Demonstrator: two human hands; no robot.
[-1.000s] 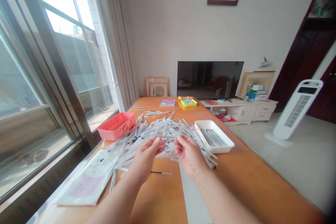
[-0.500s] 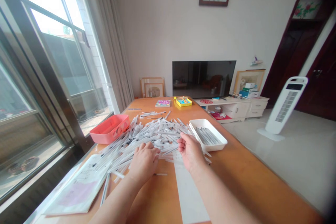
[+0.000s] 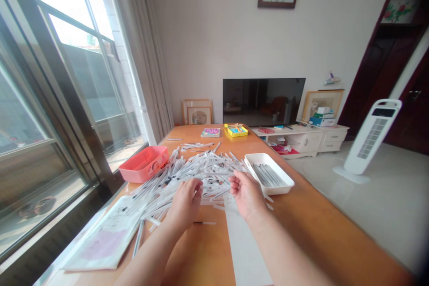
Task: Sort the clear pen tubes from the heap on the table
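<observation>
A heap of slim pens and clear pen parts (image 3: 197,163) spreads over the table in front of both hands. My left hand (image 3: 184,201) is at the heap's near edge, fingers curled toward the thumb; whatever is in them is hidden. My right hand (image 3: 247,194) is closed in a pinch, and a thin greyish pen (image 3: 218,173) points left from its fingertips. Just right of that hand stands a white tray (image 3: 287,184) with a row of grey pens (image 3: 268,174) inside. A single dark-tipped pen part (image 3: 205,223) lies on the bare wood between my forearms.
A red plastic basket (image 3: 130,175) stands left of the heap. A booklet (image 3: 100,243) lies at the near left and a white paper strip (image 3: 243,246) between my arms. A yellow box (image 3: 237,132) and a small book (image 3: 210,132) are at the table's far end.
My left hand has lifted slightly and its fingers have curled in more. The right hand stays pinched, with the pen now showing at its fingertips. The whole view has shifted slightly.
</observation>
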